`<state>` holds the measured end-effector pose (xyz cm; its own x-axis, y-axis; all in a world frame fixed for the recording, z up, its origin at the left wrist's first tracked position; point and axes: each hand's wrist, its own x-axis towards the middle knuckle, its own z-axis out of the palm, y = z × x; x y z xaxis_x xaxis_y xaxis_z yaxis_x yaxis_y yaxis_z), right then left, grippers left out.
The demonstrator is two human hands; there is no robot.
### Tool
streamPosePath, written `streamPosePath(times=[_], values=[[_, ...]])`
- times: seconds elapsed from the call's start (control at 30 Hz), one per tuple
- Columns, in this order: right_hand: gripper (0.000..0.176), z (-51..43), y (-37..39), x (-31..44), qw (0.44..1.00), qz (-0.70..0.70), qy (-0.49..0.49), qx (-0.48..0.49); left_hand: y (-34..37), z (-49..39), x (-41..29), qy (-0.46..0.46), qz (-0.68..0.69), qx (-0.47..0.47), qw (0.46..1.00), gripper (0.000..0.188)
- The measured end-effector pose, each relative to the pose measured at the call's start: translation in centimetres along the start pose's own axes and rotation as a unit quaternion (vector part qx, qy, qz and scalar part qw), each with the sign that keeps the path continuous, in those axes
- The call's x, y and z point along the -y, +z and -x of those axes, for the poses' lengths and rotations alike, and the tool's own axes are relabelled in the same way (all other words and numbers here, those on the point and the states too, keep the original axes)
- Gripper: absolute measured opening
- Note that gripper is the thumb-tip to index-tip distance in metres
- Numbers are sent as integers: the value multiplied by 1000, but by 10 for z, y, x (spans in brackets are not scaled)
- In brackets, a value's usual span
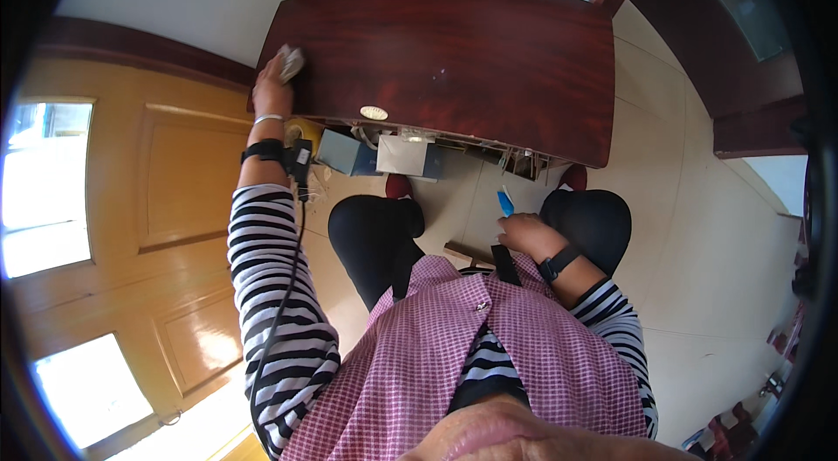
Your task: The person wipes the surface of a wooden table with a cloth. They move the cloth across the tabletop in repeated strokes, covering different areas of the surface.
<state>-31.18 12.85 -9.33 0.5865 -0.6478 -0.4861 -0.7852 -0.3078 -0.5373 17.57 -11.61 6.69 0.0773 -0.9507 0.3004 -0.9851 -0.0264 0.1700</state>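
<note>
My left hand (273, 84) reaches to the left end of a dark red wooden table (445, 48) and holds a crumpled greyish cloth or tissue (291, 63) against its top. Over my lap, my right hand (531, 233) is closed around a small blue tool (505, 202) with a pale tip; its exact kind cannot be told. An oval pale sticker (374, 112) is on the table near its front edge. Small whitish specks lie around the middle of the tabletop.
Under the table's front edge are a blue-grey box (337, 152), a white box (400, 155) and a yellow roll (304, 133). A wooden door (196, 179) stands at the left. A black cable (288, 304) runs along my left arm.
</note>
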Motion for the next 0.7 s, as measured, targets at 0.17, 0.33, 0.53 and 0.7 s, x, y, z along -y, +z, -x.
streamPosePath(times=[0.17,0.33,0.53,0.7], values=[[29,7,-11,6,1000,-5,-9,5,35,-53,71,-177,-32,64,982,51],[26,25,-19,12,997,-42,-57,-41,87,-135,97,-66,-179,154,969,61],[18,32,-32,17,995,-21,-76,-61,88,-152,-61,-42,-92,128,987,58],[20,39,-33,15,995,-18,-71,-64,76,-111,-206,111,-81,112,984,65]])
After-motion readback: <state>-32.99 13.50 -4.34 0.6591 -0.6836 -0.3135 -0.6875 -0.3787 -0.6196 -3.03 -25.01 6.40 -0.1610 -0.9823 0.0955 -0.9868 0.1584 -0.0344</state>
